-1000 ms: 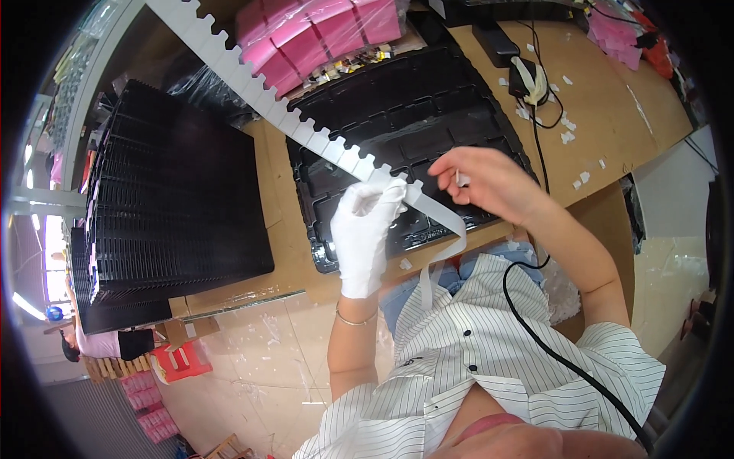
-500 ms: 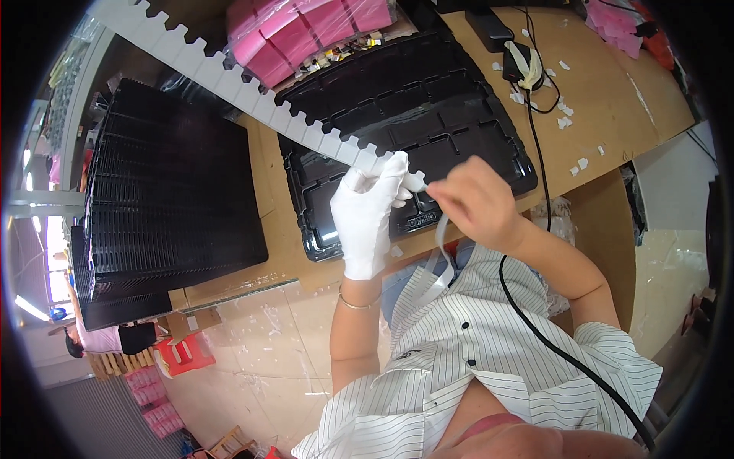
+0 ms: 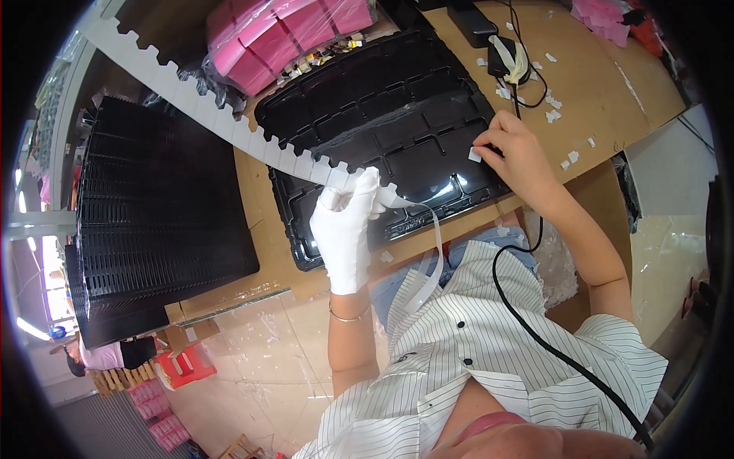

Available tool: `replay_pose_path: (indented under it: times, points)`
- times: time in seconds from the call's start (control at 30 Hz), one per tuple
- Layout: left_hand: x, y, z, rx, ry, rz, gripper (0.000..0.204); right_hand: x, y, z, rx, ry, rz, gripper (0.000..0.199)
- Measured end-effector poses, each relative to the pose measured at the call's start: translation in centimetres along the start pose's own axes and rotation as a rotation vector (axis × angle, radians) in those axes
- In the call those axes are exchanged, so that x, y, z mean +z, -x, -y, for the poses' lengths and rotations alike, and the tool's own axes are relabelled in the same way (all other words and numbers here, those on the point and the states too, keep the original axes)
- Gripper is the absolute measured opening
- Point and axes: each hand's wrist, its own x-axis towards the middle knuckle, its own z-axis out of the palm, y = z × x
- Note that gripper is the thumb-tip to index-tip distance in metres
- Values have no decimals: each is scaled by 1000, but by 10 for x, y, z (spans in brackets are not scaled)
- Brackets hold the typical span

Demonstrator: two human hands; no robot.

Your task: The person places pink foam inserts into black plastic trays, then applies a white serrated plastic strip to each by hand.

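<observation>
My left hand [image 3: 344, 229], in a white glove, is closed around a long white strip [image 3: 218, 122] with notched tabs along one edge. From that hand the strip runs up to the far left, and a thin translucent tail [image 3: 436, 264] hangs from its near end over my lap. My bare right hand [image 3: 520, 157] pinches a small white tab [image 3: 474, 154] between thumb and fingertips, apart from the strip. Beneath both hands lies a black moulded plastic tray [image 3: 382, 122] with raised ribs. The left fingertips are partly hidden by the glove and strip.
At left stands a tall stack of black trays [image 3: 164, 206]. Pink wrapped bundles [image 3: 287, 34] sit behind the tray. Cables, a black adapter [image 3: 505, 57] and white scraps [image 3: 554, 115] lie on the brown tabletop at right. A black cord [image 3: 566, 348] crosses my shirt. Another person [image 3: 107, 356] is far left.
My right hand has moved right and away from the strip's end, now with a small white tab in its fingers. The left hand keeps its grip on the strip. The whole view has shifted slightly.
</observation>
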Motion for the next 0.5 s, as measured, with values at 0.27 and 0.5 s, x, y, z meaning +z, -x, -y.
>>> replay_pose_path:
  times: [0.27,0.5]
  points:
    - [-1,-2,4,23,-9,11,21,2,-8,0,106,71,95,18]
    - [-2,-2,3,7,38,13,18,3,-10,-1,105,102,124,14]
